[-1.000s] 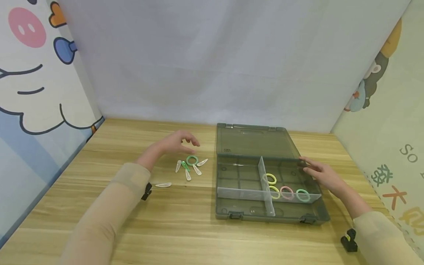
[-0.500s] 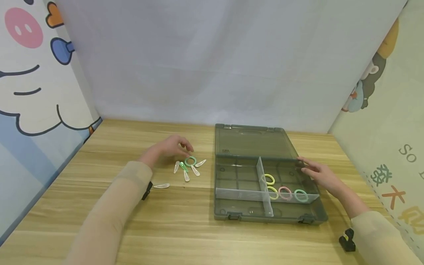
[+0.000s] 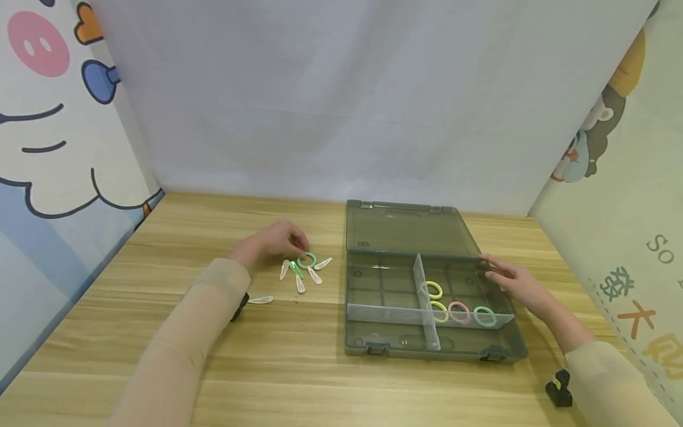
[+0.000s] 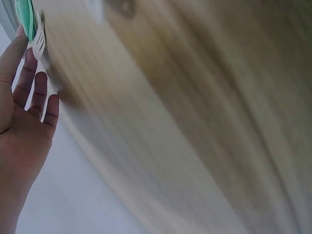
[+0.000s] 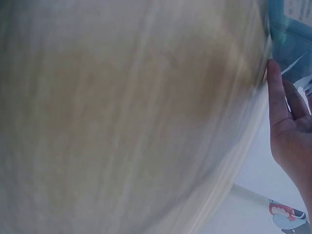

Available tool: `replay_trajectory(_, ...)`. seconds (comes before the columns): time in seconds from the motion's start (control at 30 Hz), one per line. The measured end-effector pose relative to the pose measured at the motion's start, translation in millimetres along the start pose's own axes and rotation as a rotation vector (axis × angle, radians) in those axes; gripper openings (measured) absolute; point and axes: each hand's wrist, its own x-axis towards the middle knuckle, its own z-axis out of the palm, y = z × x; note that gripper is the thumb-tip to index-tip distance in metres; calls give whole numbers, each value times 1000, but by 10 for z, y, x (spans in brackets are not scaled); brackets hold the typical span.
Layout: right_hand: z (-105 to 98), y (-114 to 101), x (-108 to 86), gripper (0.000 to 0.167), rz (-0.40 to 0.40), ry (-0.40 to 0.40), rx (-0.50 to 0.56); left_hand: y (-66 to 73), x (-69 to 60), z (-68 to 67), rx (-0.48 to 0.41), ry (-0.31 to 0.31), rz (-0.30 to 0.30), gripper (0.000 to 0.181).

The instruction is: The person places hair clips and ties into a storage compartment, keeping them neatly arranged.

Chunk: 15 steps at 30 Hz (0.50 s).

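My left hand (image 3: 277,238) is at a green ring-shaped hair tie (image 3: 313,261) on the table, thumb and index finger pinching its near-left edge. Around that hair tie lie a green snap hair clip (image 3: 296,270) and several white snap hair clips (image 3: 300,284). In the left wrist view the thumb touches the green band, and the other fingers are loosely bent. My right hand (image 3: 525,289) rests with extended fingers on the right wall of a grey transparent divided box (image 3: 416,354). Inside it are two yellow hair ties (image 3: 441,290), a pink one (image 3: 452,310) and a green one (image 3: 494,315).
The box's lid (image 3: 411,228) is folded back behind it on the wooden table (image 3: 288,367). Clear dividers (image 3: 386,313) cross inside the box. Another white hair clip (image 3: 261,300) lies by the left wrist. A pale curtain (image 3: 331,107) stands behind the table.
My left hand has come down toward me onto the green hair tie, its thumb and index finger closing at the ring's edge. My right hand stays on the box wall.
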Motion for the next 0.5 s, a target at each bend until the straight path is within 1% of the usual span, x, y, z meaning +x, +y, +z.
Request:
replay_trajectory(0.1, -1, 4, -3, 58, 1, 2, -2, 2, 16, 13, 24, -3, -4, 13)
replay_trajectory(0.2, 3, 9, -5, 58, 0, 9, -14, 4, 22, 12, 54, -6, 5, 12)
replay_trajectory(0.33, 13, 22, -1, 57, -2, 16, -21, -14, 28, 16, 67, -2, 24, 9)
replay_trajectory(0.5, 12, 20, 3, 57, -8, 11, -2, -34, 29, 16, 74, 8, 44, 8)
